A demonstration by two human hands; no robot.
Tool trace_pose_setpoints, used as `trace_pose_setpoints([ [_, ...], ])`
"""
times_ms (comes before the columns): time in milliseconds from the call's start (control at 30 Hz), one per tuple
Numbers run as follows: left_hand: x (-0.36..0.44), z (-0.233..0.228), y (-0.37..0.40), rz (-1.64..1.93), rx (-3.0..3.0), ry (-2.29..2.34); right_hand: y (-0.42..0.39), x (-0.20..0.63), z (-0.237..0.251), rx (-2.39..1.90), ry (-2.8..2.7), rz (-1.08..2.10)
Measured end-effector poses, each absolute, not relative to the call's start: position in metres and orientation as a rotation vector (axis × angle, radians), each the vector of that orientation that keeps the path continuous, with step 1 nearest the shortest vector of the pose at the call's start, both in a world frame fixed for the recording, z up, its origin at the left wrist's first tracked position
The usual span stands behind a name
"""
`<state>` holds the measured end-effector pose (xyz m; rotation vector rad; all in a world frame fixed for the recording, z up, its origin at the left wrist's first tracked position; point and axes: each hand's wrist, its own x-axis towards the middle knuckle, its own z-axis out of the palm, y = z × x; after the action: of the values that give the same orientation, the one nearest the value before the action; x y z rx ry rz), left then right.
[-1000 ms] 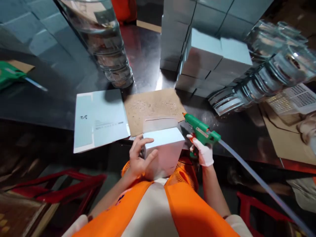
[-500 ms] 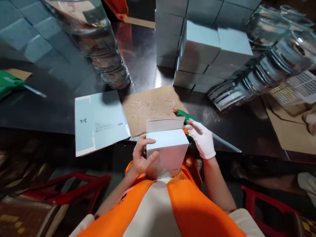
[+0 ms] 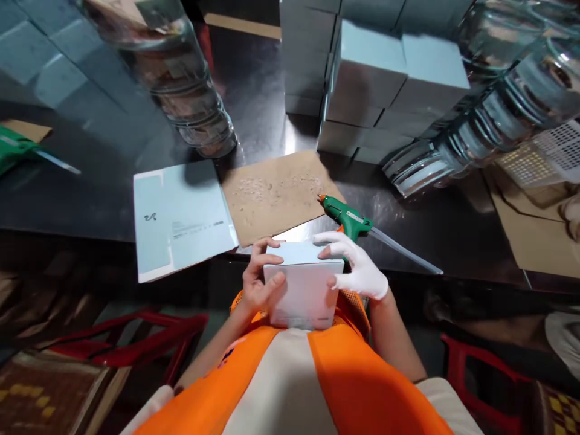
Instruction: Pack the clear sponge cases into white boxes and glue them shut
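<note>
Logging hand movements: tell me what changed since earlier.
The right hand let go of the green glue gun, now lying on the table, and moved left onto the white box. The box's raised flap is no longer upright. The left hand stayed on the box.

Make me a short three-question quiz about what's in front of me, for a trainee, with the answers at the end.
1. True or false: the left hand is bare, while the right hand wears a white glove.
2. Multiple choice: what are both hands holding?
A) a stack of glassware
B) a pale box
C) a plastic basket
3. Fill in the blank: beside the right hand, the green glue gun lies with its orange tip over the brown ____.

Key: 1. True. 2. B. 3. Cardboard sheet.
</note>
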<state>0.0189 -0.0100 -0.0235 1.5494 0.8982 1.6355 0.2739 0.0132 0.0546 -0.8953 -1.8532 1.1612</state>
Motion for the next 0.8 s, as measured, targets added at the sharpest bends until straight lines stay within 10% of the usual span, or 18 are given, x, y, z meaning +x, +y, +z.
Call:
trace_pose_setpoints([
  [333,0.025,-0.016,-0.005,1.613,1.508,0.981,0.001,0.268,0.027,-1.062,-1.633,1.011],
  [467,0.018,-0.009,0.004,1.629,1.567,0.999,0.001,0.296,0.039,-1.227,-1.398,0.372],
  [800,0.017,0.013,0.012,1.389,1.808,0.830,0.076,0.254,0.140,-0.853,-2.868,-0.322],
])
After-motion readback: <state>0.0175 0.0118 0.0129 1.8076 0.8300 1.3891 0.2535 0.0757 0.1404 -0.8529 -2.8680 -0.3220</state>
